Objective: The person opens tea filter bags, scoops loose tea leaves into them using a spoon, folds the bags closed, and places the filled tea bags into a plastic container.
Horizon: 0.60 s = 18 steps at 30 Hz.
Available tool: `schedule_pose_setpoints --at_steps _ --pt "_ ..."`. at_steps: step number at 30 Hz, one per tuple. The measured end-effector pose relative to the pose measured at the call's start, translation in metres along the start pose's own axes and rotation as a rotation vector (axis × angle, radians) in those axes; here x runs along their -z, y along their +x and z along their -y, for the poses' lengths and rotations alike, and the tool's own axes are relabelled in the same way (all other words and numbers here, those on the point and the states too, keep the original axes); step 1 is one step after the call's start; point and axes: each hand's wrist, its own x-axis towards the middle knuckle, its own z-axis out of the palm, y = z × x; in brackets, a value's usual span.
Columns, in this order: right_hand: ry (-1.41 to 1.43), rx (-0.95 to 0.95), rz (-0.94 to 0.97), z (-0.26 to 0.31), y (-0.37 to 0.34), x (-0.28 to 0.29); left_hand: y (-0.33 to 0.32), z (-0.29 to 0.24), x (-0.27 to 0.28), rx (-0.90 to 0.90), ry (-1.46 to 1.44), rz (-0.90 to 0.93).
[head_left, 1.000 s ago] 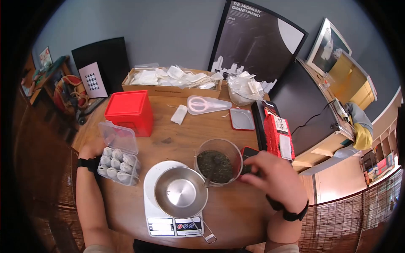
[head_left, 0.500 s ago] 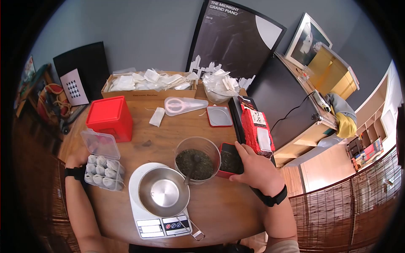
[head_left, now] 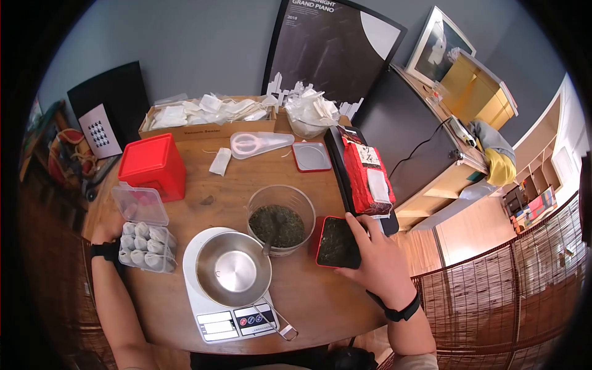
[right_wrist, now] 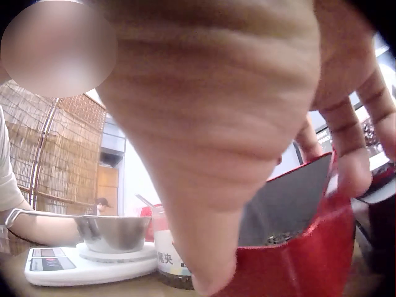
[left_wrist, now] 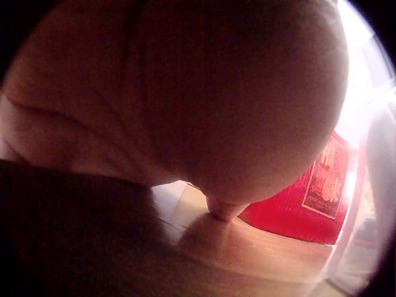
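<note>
On the right side of the wooden table, my right hand (head_left: 382, 262) grips a red square tin (head_left: 319, 250), thumb on its near side and fingers along the far side. Dark dried leaves (head_left: 339, 240) lie in the tin. Just left stands a see-through plastic tub (head_left: 309, 213) of similar leaves, with a spoon (head_left: 267, 246) leaning in it. A steel pan (head_left: 213, 277) sits on a white kitchen scale (head_left: 191, 293). My left hand (head_left: 106, 231) rests on the table behind a plastic box (head_left: 145, 206) of small white pouches; its fingers are mostly hidden by the raised lid.
A red lidded canister (head_left: 151, 163) stands behind the pouch box. Toward the back are a cardboard tray (head_left: 203, 132) of white bags, scissors (head_left: 246, 145) in a case, a single pouch (head_left: 220, 161), a tin lid (head_left: 311, 157) and a red foil packet (head_left: 369, 179).
My right hand came down beside the plastic tub and took hold of the red tin. The tin has shifted nearer me beside the tub. The head view has swung right; the left hand stays put.
</note>
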Motion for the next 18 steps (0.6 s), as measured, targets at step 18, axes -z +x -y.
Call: schedule_pose_setpoints --at_steps 18 --pt "0.279 0.042 -0.11 -0.003 -0.034 -0.021 -0.01 -0.012 -0.006 0.024 -0.003 -0.15"
